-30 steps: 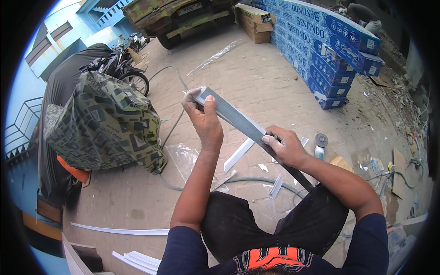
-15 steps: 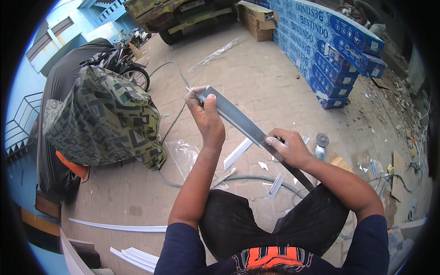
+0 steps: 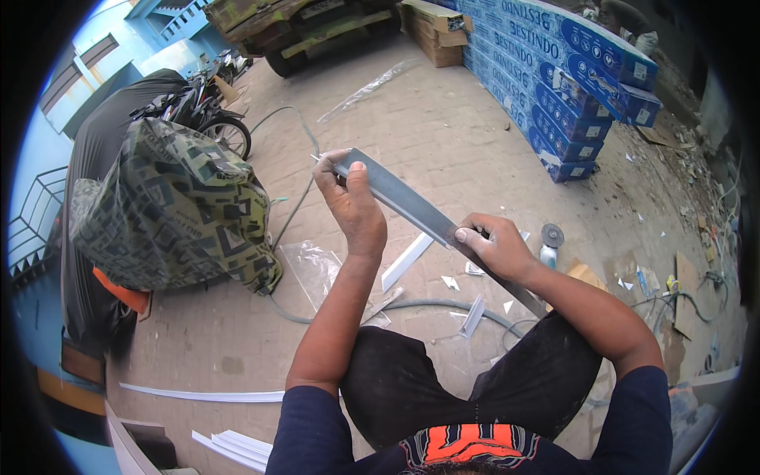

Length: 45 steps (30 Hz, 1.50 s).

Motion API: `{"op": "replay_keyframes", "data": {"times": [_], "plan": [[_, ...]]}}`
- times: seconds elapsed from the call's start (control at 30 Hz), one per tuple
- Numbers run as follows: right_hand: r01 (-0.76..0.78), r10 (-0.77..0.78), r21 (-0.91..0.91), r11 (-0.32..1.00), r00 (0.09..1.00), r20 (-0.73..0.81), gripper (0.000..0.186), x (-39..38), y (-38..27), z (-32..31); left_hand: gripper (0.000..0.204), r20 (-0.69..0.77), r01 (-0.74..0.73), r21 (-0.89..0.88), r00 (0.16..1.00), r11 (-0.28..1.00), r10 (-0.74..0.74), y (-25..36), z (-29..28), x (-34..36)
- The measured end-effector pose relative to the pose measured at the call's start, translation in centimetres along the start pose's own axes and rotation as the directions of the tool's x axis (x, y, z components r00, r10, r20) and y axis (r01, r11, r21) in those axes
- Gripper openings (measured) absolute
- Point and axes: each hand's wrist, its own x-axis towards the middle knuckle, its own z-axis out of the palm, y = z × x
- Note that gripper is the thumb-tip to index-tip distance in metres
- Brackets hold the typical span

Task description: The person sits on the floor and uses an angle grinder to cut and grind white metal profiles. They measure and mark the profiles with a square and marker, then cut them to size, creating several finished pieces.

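A long, flat grey strip [image 3: 408,202], metal-looking with a pale edge, slants in front of me from upper left to lower right. My left hand [image 3: 351,202] is closed on its far end, thumb on the face and fingers curled behind. Farther down, my right hand [image 3: 497,249] grips it with the thumb on top. Beyond that hand the strip looks darker and narrower, reaching my right knee. On the ground beneath lie a white strip [image 3: 407,261] and a short white profile offcut [image 3: 473,317]. An angle grinder [image 3: 551,241] with a round disc stands right of my right hand.
Stacked blue boxes [image 3: 514,67] stand at far right, near a truck [image 3: 297,36]. A patterned cover [image 3: 178,214] drapes something at left, beside a motorcycle [image 3: 226,131]. A hose [image 3: 427,302] crosses the paving. Long white strips [image 3: 206,393] and plastic film [image 3: 313,269] lie around.
The surroundings have shifted slightly left in the view. Both hands keep their hold on the grey strip, its far end marginally farther left.
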Motion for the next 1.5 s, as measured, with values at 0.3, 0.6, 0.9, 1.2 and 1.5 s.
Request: {"op": "replay_keyframes", "data": {"times": [0.3, 0.6, 0.9, 1.2, 1.5], "plan": [[0.026, -0.025, 0.035, 0.999, 0.999, -0.029, 0.028, 0.1, -0.1, -0.2, 0.026, -0.016, 0.087, -0.106, 0.996, 0.990, -0.090, 0.7, 0.1, 0.2], [-0.010, 0.009, -0.027, 1.000, 0.999, -0.047, 0.027, 0.3, -2.1, -2.1, 0.027, -0.043, 0.207, -0.212, 0.974, 0.955, -0.221, 0.3, -1.1, 0.4], [0.147, -0.055, 0.386, 0.911, 0.969, -0.239, 0.049, 1.8, -5.5, -4.3, 0.029, 0.021, 0.313, -0.249, 0.948, 0.917, -0.318, -1.0, -0.3, -0.4], [0.087, 0.003, 0.535, 0.841, 0.986, -0.165, 0.043, 6.9, -7.6, -1.1, 0.024, 0.081, 0.289, -0.204, 0.957, 0.935, -0.278, -1.6, 0.6, -0.5], [0.285, -0.206, 0.247, 0.926, 0.931, -0.300, 0.024, 7.5, -6.4, 2.9, 0.024, 0.063, 0.334, -0.240, 0.942, 0.911, -0.329, -1.8, 0.4, -1.4]]}}
